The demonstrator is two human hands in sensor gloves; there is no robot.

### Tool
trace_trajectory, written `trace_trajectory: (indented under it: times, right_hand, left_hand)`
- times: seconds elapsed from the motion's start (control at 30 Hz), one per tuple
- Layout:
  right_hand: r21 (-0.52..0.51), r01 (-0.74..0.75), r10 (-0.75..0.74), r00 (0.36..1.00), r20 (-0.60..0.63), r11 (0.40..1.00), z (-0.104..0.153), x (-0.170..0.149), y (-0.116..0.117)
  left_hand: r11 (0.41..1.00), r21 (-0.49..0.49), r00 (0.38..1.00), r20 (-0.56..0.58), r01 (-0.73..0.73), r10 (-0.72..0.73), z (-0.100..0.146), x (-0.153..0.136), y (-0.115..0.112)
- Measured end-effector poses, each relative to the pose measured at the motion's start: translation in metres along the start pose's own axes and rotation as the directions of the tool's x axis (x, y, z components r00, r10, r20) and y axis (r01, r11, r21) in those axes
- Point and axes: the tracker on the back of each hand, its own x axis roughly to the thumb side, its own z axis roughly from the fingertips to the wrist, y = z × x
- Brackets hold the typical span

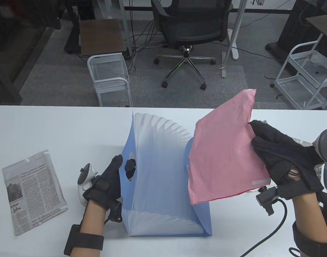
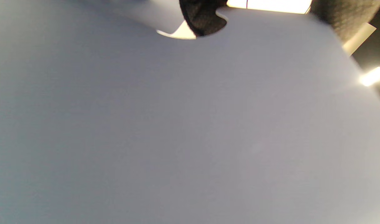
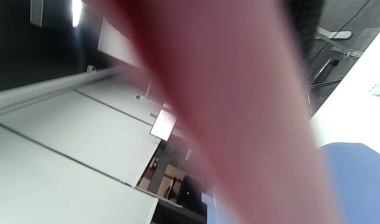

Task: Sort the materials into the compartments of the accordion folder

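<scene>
Sorting looks barely begun: my right hand [image 1: 283,158] pinches the pink envelope [image 1: 222,152] above the accordion folder [image 1: 163,182], not yet slotted. My left hand [image 1: 104,184] grips its handle cutout; a newspaper [image 1: 32,190] waits.

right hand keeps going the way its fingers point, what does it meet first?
Likely nothing solid soon: the right hand holds the pink paper envelope in its grip, fingers pointing up-left over the open pleats of the blue accordion folder. The folder's white dividers lie below that line, though depth is unclear.
</scene>
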Motion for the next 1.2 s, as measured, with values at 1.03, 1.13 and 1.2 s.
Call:
trace_trajectory:
  times: [1.03, 1.13, 1.2]
  right_hand:
    - [0.214, -0.174, 0.169, 0.985, 0.037, 0.961, -0.036, 0.038, 0.081]
    - [0.209, -0.181, 0.179, 0.983, 0.03, 0.961, -0.04, 0.037, 0.084]
    - [0.202, -0.162, 0.16, 0.987, 0.027, 0.966, -0.042, 0.035, 0.086]
  left_hand:
    - [1.0, -0.004, 1.0, 0.0, 0.004, -0.004, -0.001, 0.0, 0.0]
    - [1.0, -0.004, 1.0, 0.0, 0.005, -0.005, -0.001, 0.0, 0.0]
    - [1.0, -0.005, 1.0, 0.0, 0.005, -0.005, -0.001, 0.0, 0.0]
